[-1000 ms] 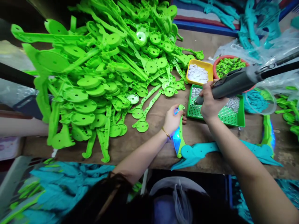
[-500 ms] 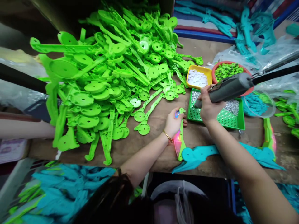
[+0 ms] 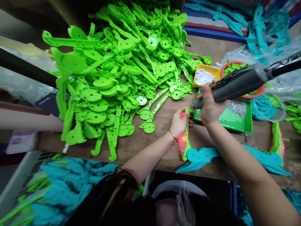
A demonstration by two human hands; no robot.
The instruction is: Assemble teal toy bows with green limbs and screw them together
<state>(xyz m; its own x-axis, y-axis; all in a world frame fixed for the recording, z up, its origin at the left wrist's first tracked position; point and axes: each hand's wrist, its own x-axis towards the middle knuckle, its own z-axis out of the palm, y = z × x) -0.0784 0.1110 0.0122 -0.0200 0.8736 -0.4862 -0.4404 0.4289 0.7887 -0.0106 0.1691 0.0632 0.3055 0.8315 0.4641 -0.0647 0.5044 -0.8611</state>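
Observation:
My left hand is closed around the upper end of a green plastic part. A translucent pink piece on this part glows red. In my right hand is a dark grey electric screwdriver, tilted, with a cable at its back end. Its tip is at the top end of the green part, close to my left fingertips; whether a screw sits there is too small to tell. A blue plastic part lies by the green part's lower end, partly behind my right forearm.
A big heap of green plastic parts covers the left of the table. A green tray of screws, a yellow dish, a red bowl and a clear tub stand at the right. Crates of blue parts sit below.
The screwdriver's tip has gone from over the screw tray to the top of the green part. The light inside went from blue and pink to red. The whole view has shifted slightly.

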